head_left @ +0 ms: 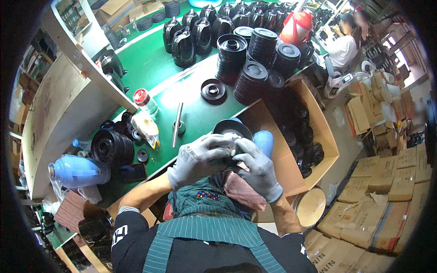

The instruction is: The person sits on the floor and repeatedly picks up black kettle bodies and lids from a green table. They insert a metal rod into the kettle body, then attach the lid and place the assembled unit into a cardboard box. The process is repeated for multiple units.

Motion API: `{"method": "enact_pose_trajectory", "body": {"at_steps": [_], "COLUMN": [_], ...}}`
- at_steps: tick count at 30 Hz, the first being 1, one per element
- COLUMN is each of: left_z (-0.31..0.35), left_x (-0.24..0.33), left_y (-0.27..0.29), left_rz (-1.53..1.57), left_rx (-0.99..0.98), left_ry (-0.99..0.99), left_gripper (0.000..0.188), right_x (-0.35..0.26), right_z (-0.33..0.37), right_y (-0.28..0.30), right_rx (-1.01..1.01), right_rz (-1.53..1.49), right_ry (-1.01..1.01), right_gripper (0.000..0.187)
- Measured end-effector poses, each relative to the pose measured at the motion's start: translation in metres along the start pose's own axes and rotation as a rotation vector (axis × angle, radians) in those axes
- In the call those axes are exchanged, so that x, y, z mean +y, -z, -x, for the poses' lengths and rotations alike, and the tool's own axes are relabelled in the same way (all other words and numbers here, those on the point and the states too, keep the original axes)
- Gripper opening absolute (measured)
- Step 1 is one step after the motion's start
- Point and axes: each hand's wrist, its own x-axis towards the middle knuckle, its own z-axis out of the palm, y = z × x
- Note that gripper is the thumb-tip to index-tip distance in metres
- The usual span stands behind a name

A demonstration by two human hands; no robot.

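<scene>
In front of my chest, both gloved hands are closed around a black round plastic part (234, 128) with a shallow, dish-like face. My left hand (198, 157), in a grey glove, grips it from the left. My right hand (257, 166), gloved the same, has its thumb and fingers at the part's near side; something pale shows between the fingertips, too small to name. Small red, blue and yellow bits (208, 195) lie on my green apron below. On the green table (159, 109) beyond, a black ring-shaped lid (213, 91) lies flat, near a metal rod (177, 125) leaning in a small holder.
To the right, an open cardboard box (325, 136) holds black parts. Stacked black discs (255, 82) and black jug bodies (184, 45) stand farther back. At left are a blue flask (79, 171), a red-lidded jar (145, 101) and a plastic bag (145, 127). Another person (343, 48) sits far right.
</scene>
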Motion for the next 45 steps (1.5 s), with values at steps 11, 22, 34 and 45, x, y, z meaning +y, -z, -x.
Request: {"method": "enact_pose_trajectory", "body": {"at_steps": [11, 22, 34, 45], "left_z": [0.064, 0.035, 0.080, 0.129], "left_x": [-0.044, -0.052, -0.129, -0.120], "left_y": [0.016, 0.027, 0.024, 0.007], "left_rz": [0.101, 0.133, 0.437, 0.618], "left_rx": [-0.021, 0.056, 0.240, 0.176], "left_ry": [0.252, 0.408, 0.659, 0.864], "left_gripper": [0.077, 0.065, 0.035, 0.076], "right_x": [0.031, -0.003, 0.011, 0.125], "right_z": [0.063, 0.030, -0.017, -0.175], "right_y": [-0.006, -0.004, -0.006, -0.126], "right_rx": [0.458, 0.389, -0.139, 0.018], "right_rz": [-0.965, -0.991, -0.691, -0.737], "right_ry": [-0.880, -0.850, -0.440, -0.611], "right_gripper": [0.022, 0.027, 0.048, 0.031]}}
